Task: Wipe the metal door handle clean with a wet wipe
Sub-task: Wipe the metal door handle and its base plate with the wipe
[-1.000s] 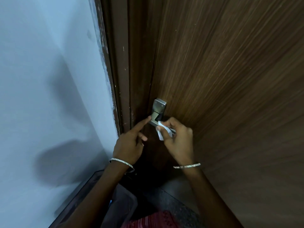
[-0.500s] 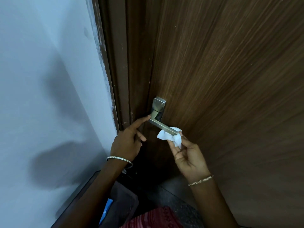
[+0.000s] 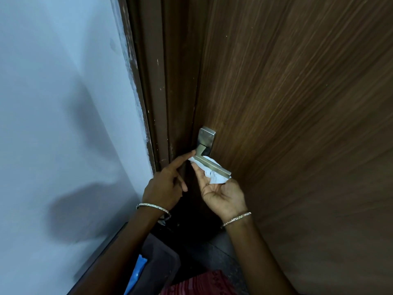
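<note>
Here's the brushed square-section metal lever handle (image 3: 212, 165), fixed low on the dark brown wood-grain door (image 3: 297, 124) close to its latch edge, and the crumpled white wet wipe (image 3: 213, 176) is cupped right underneath the lever bar, touching its underside. The right hand (image 3: 221, 192) is palm-up with fingers loosely spread, cradling the wipe against the bar, not clenched round it. The left hand (image 3: 164, 186) has its forefinger stretched out, tip touching the handle's corner near the neck, the other fingers curled in.

My read: the handle is rigid and anchored, so it will take firm pressure, though the lever may dip if pushed down. The wipe is limp, damp and light, best bunched in the fingers and wrapped round the bar.

Compared with half a second ago, the right hand has shifted from the lever's free end, pinching the wipe, to a flatter cradle beneath the bar. The left forefinger has stayed put.
</note>
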Demonstrator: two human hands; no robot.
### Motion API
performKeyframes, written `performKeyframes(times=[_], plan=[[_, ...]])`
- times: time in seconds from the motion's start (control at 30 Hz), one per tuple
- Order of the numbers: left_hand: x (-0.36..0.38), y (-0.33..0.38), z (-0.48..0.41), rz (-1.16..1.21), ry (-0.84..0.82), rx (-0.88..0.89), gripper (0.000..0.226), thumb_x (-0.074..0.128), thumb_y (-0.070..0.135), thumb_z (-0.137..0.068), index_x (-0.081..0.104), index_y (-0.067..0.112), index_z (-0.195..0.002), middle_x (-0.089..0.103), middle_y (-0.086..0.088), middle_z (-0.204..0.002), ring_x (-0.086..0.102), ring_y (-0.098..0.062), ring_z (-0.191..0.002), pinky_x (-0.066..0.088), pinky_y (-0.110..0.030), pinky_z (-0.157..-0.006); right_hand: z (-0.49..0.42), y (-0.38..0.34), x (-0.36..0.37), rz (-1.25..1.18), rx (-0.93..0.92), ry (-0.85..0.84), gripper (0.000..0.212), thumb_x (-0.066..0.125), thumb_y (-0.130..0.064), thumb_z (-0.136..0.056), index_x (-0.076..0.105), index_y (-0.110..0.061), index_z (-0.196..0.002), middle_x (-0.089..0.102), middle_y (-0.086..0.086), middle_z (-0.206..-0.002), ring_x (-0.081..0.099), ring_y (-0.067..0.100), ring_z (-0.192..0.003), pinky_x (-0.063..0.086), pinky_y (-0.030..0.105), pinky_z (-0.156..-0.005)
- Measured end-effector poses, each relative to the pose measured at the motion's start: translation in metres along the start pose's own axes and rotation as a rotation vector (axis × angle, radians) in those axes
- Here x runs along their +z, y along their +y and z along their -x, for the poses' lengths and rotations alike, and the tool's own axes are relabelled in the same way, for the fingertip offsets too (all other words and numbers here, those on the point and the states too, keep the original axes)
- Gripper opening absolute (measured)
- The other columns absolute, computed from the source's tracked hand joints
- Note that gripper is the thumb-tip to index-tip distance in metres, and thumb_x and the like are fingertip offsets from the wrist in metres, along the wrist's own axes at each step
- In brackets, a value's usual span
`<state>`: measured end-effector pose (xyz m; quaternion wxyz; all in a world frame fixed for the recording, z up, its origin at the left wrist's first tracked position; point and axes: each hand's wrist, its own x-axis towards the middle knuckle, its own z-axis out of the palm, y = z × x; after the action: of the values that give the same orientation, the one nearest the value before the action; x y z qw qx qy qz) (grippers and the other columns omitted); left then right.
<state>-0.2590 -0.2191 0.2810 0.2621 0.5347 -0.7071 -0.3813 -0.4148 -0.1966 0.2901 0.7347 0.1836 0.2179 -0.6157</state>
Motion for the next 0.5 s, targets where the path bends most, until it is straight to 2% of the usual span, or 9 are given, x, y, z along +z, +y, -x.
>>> performKeyframes(times=[0.17,0.23,0.3,0.4,0.5], plan=[[0.0,0.0,0.0,0.004,0.007,0.005,0.084,0.046,-0.004,-0.087,0.034,0.063,-0.136,0.068,0.006,-0.064,0.066,-0.011,-0.063,0.06,-0.04,-0.078,0.002,-0.006,-0.004,-0.057,0.083,-0.019,0.044,0.043,-0.006,-0.095,0.054,0.014,-0.133,0.058,0.037,-0.132,0.056,0.05,-0.123,0.051,0.049,-0.101],[-0.001,0.001,-0.001,-0.005,0.019,0.004,0.082,0.047,-0.004,-0.088,0.036,0.06,-0.137,0.068,0.006,-0.065,0.066,-0.011,-0.063,0.06,-0.04,-0.078,0.009,-0.016,-0.01,-0.054,0.11,-0.042,0.044,0.043,-0.01,-0.099,0.055,0.02,-0.129,0.056,0.04,-0.132,0.058,0.053,-0.12,0.056,0.05,-0.095],[-0.002,0.002,-0.002,-0.015,0.027,0.011,0.08,0.047,-0.004,-0.088,0.037,0.059,-0.137,0.068,0.005,-0.065,0.065,-0.012,-0.063,0.06,-0.04,-0.077,0.017,-0.03,-0.016,-0.022,0.09,-0.027,0.043,0.044,-0.012,-0.101,0.056,0.022,-0.125,0.056,0.041,-0.131,0.06,0.054,-0.117,0.059,0.05,-0.09],[-0.002,0.002,-0.003,-0.009,0.026,0.019,0.082,0.047,-0.006,-0.088,0.037,0.058,-0.137,0.068,0.005,-0.064,0.065,-0.011,-0.061,0.061,-0.04,-0.075,0.023,-0.045,-0.021,0.051,0.015,0.023,0.042,0.05,-0.005,-0.098,0.051,0.015,-0.135,0.056,0.04,-0.132,0.065,0.053,-0.11,0.061,0.046,-0.085],[-0.001,-0.001,-0.004,-0.006,0.022,0.018,0.085,0.046,-0.007,-0.086,0.036,0.062,-0.135,0.067,0.007,-0.063,0.065,-0.01,-0.06,0.061,-0.039,-0.073,0.023,-0.045,-0.02,0.093,0.006,0.026,0.043,0.05,-0.002,-0.095,0.049,0.018,-0.134,0.057,0.04,-0.13,0.067,0.052,-0.106,0.063,0.049,-0.079]])
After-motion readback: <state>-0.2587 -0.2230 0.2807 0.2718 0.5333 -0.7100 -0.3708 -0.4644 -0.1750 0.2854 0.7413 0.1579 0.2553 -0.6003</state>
